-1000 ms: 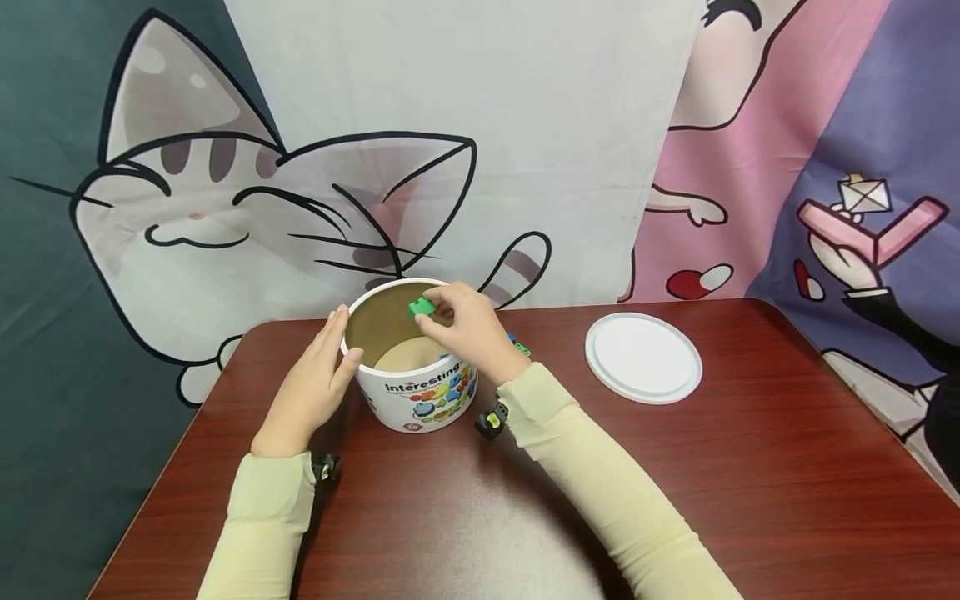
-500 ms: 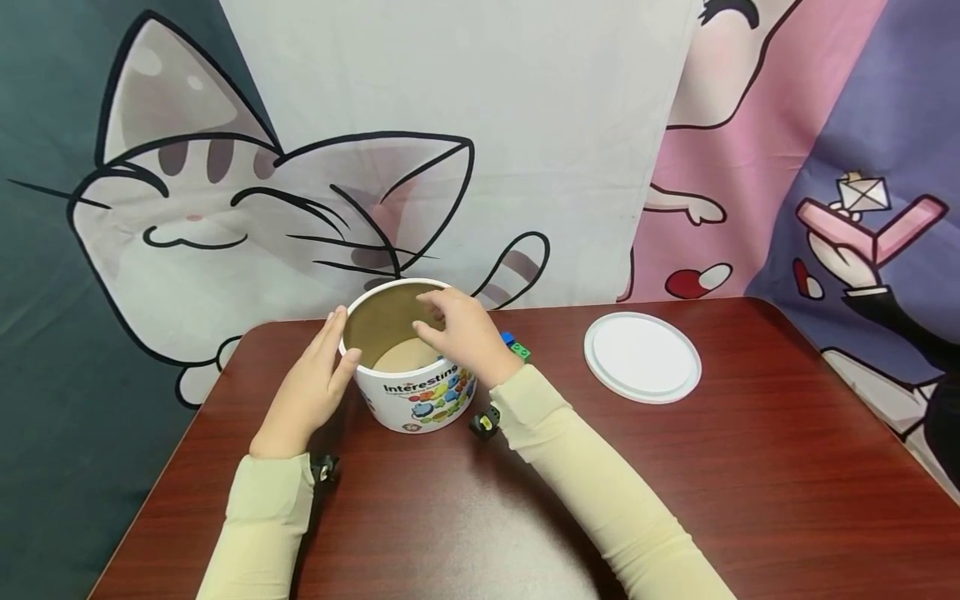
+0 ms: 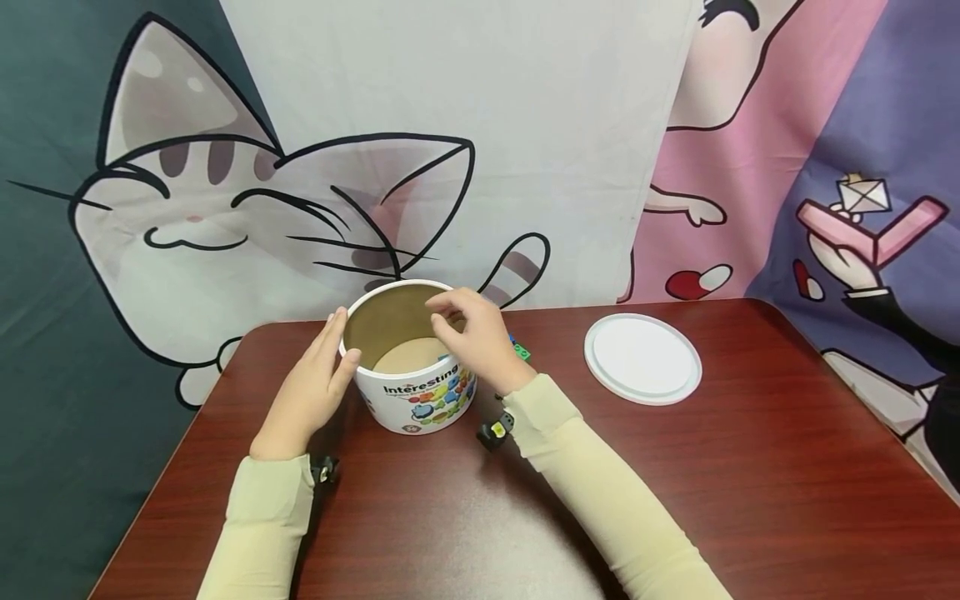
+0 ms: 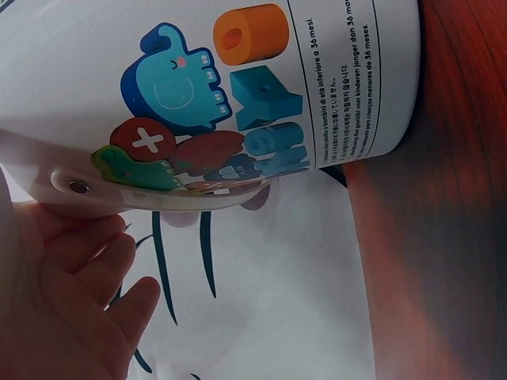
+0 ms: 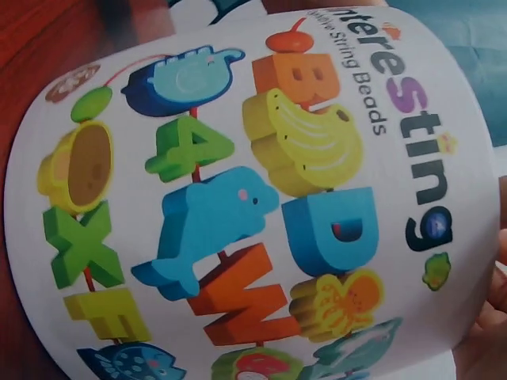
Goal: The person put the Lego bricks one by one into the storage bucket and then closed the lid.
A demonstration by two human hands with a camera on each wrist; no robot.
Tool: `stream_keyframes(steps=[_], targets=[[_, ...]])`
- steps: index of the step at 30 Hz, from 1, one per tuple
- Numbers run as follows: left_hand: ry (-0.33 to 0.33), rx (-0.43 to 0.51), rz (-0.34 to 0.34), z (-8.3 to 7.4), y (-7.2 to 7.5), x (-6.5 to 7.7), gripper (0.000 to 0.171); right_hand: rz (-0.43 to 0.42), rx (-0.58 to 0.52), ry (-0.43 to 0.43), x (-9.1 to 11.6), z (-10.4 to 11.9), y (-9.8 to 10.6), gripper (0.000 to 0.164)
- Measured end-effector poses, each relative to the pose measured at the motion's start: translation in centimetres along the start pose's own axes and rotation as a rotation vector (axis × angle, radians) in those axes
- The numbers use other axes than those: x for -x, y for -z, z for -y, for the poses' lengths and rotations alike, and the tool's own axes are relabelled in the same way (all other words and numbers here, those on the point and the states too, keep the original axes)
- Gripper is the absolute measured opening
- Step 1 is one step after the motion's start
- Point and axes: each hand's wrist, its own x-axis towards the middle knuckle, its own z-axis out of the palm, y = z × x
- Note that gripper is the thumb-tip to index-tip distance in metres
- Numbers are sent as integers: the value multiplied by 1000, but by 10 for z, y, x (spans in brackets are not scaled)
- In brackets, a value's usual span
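A white round bucket [image 3: 408, 408] with "Interesting" and bead pictures printed on its side stands on the table, its top uncovered. My left hand [image 3: 306, 392] rests along its left side, fingers straight up to the rim and thumb apart. In the left wrist view, the left fingers [image 4: 91, 273] lie beside the rim. My right hand [image 3: 480, 342] hovers over the right rim, fingers loosely bent over the opening, with nothing visible between thumb and fingertips. Inside, the tan bottom [image 3: 408, 356] shows, with a bit of blue near the front wall. The printed side [image 5: 238, 198] fills the right wrist view.
A green toy brick [image 3: 521, 352] lies on the table just beyond the right hand, a bit of blue behind it. Farther right sits a round white lid [image 3: 642, 358]. A cat-print cloth [image 3: 337, 208] hangs behind the brown table [image 3: 420, 517].
A second ago the right hand pinched a green brick over the bucket; it went from the fingers by half a second ago. The hand has since drawn slightly right. The left hand stays put.
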Motion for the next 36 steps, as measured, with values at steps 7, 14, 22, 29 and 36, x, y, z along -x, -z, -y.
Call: stream_keyframes(steps=[7,14,22,29,36], targets=[[-7,3,-7,0,-1,1,68,-133,-75,-10,11,-2,14,18],[-2,7,-3,1,-1,0,68,-183,-73,-25,18,-12,34,15],[0,6,-4,1,-1,0,68,-198,22,-167,30,-33,52,15],[6,10,-2,1,-1,0,67,-139,86,-314,42,-56,58,17],[4,11,-5,0,0,0,66,-47,156,-401,47,-74,62,23]])
